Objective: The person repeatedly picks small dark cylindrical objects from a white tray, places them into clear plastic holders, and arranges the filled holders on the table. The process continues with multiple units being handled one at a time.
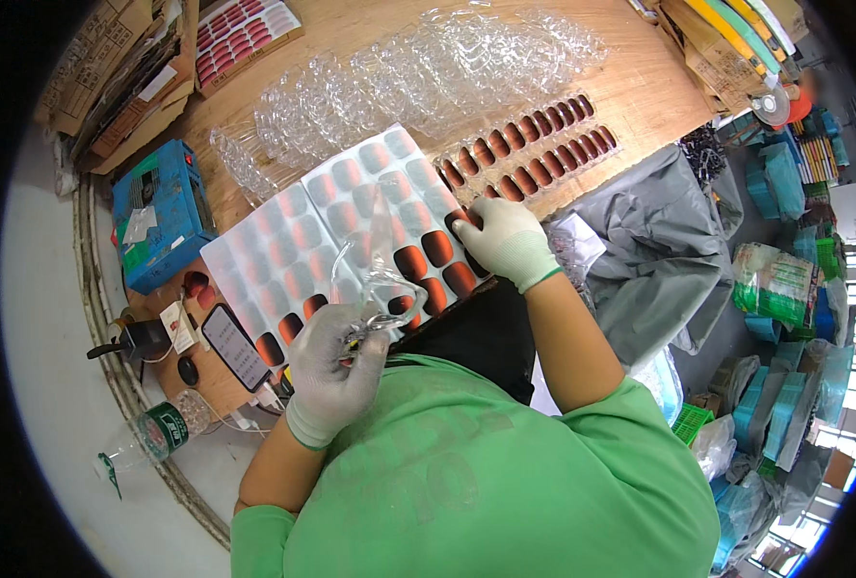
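My left hand (336,371), in a white glove, is closed around part of a clear plastic glasses frame (389,287). The frame stands up over the near edge of a lens tray. Rows of dark-to-orange tinted lenses (437,248) lie there, many of them covered by thin white paper sheets (278,241). At the right edge of the tray, my gloved right hand (507,241) has its thumb and fingers closed at a dark red lens (459,220). My fingers hide part of that lens.
A pile of clear frames (399,82) spreads across the back of the wooden table. Two rows of tinted lenses (543,135) lie beyond my right hand. To the left are a blue box (163,212), a phone (235,347) and a plastic bottle (158,432). Grey cloth (630,231) drapes at right.
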Demonstrator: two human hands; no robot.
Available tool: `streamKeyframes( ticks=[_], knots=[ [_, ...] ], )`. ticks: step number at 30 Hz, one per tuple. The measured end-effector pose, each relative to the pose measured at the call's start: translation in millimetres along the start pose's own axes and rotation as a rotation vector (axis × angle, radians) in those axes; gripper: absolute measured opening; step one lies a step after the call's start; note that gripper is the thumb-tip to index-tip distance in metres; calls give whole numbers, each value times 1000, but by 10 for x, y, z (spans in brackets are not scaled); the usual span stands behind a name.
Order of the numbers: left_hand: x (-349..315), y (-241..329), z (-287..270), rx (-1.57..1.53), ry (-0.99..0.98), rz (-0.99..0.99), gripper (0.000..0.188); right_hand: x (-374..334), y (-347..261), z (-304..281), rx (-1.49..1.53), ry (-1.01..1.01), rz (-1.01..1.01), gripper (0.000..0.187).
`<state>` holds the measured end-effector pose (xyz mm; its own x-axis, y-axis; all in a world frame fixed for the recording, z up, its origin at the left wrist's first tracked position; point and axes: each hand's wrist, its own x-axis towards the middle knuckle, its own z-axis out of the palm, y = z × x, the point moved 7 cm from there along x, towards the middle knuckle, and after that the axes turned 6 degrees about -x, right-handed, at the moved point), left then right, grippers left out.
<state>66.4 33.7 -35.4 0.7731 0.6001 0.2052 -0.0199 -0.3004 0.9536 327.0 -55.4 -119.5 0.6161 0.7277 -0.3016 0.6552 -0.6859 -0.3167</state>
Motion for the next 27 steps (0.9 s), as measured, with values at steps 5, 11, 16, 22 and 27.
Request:
streamKeyframes(
  ticks=[5, 11, 16, 22, 27],
  knots=[
    [-113, 47, -76, -145, -29, -48, 23, -244, -188, -301, 188, 285, -78, 29],
    [-45, 119, -230, -37, -95, -105, 29, -1243, -1266, -727, 811, 158, -627, 22],
    [-114, 325, -126, -70, -312, -58, 30, -1572, -1410, -632, 693, 497, -659, 25],
    [-257, 403, -358, 43, -172, -32, 29, -1529, -1457, -349, 1270, 163, -540, 28],
    [-316, 734, -543, 11, -178, 89, 24, -1362, -1325, -98, 1114, -520, -570, 18]
  ],
)
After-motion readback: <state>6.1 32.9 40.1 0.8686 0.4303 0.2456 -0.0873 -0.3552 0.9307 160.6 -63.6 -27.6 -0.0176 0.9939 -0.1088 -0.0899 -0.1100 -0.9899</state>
